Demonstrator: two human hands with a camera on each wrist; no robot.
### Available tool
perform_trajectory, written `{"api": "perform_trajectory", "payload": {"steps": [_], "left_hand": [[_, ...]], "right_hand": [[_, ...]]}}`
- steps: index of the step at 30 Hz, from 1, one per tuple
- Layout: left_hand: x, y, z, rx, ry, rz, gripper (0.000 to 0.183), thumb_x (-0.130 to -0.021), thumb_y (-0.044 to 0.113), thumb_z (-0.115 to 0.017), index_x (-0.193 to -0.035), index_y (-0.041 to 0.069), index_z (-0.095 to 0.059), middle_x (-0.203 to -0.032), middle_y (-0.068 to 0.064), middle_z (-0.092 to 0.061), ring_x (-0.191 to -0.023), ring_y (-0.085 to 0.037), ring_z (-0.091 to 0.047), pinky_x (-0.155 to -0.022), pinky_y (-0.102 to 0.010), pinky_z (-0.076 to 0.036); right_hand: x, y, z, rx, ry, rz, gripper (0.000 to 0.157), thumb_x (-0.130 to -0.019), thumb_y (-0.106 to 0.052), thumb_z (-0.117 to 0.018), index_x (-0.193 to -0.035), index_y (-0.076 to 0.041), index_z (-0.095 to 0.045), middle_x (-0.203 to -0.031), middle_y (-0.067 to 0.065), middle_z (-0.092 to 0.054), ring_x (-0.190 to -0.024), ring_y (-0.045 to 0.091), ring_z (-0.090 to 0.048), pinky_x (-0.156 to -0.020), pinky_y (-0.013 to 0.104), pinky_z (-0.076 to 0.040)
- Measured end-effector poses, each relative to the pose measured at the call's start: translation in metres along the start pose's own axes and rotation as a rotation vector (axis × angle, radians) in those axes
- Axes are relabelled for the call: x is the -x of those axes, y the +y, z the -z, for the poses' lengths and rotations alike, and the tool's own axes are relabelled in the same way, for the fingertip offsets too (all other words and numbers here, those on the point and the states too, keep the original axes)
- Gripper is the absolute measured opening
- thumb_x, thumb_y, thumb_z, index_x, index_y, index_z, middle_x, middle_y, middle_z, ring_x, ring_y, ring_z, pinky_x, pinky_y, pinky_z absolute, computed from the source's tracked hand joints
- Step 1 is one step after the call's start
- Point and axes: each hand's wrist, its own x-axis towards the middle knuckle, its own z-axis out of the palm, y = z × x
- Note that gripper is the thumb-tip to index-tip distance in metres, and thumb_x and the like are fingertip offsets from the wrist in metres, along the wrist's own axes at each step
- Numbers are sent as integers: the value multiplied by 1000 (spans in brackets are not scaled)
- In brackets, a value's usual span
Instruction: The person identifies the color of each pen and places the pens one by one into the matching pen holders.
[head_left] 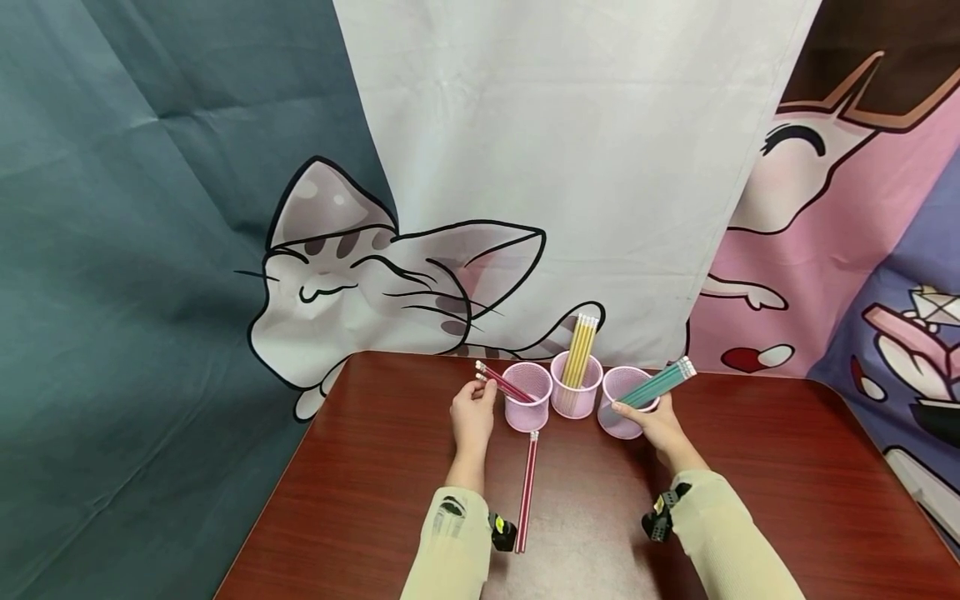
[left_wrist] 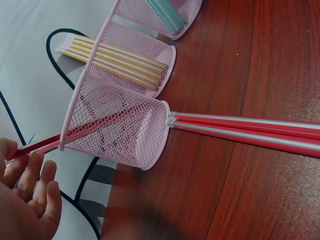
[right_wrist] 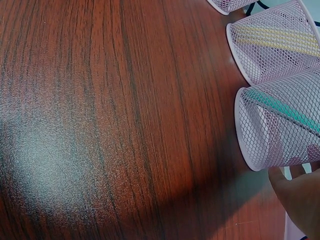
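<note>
Three pink mesh pencil cups stand in a row. My left hand (head_left: 472,417) pinches red pencils (head_left: 504,383) near their white-tipped ends; they lean out over the rim of the left cup (head_left: 527,418), their lower ends inside it. My right hand (head_left: 666,429) grips the right cup (head_left: 617,423) at its outer side, thumb by the front of the rim and the other fingers partly hidden behind. Teal pencils (head_left: 658,383) tilt to the right inside that cup. Between them, the middle cup (head_left: 564,403) holds upright yellow pencils (head_left: 580,354).
More red pencils (head_left: 527,492) lie on the brown wooden table (head_left: 360,500), their white-tipped ends close to the base of the left cup. Behind the table's back edge hangs a cloth (head_left: 585,167) printed with cartoon figures.
</note>
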Motion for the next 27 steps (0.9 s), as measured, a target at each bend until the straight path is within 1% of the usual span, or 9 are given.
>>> {"api": "perform_trajectory", "payload": {"steps": [7,11,20,25,27], "left_hand": [[0,-3,-2,-5,-14,20,18,-82,20,-68,-87,2,-71,-78,-8,-70,-73,-21,-66,-68,-37,-51],[0,-4,-2,-7,-29,43,17,-82,19,-68,-87,4,-72,-78,-7,-70,-73,-20,-66,-69,-36,-51],[2,-6,0,6,-60,57,14,-83,18,-68,-86,5,-72,-78,-5,-70,-73,-17,-65,-68,-33,-51],[2,-8,0,30,-73,63,10,-83,16,-68,-86,7,-73,-76,-3,-69,-68,-12,-61,-62,-28,-49],[2,-9,1,39,-70,53,10,-83,15,-68,-87,7,-73,-75,-3,-68,-66,-10,-59,-59,-26,-48]], "right_hand": [[0,0,0,-6,0,12,87,-80,-14,-71,-139,-1,-8,-140,23,-23,-128,31,-24,-108,41,-17],[0,0,-1,-9,1,23,86,-80,-13,-71,-139,-1,-9,-139,23,-24,-127,31,-25,-108,41,-17],[1,0,-1,-4,0,18,88,-80,-14,-71,-139,-1,-8,-140,23,-23,-129,31,-24,-108,41,-16],[1,-1,-1,-8,1,13,87,-80,-14,-71,-139,-1,-8,-140,23,-24,-128,31,-25,-108,41,-17],[1,-1,-1,-12,3,7,86,-80,-13,-71,-139,-2,-9,-139,22,-24,-127,30,-25,-108,40,-17]]}}
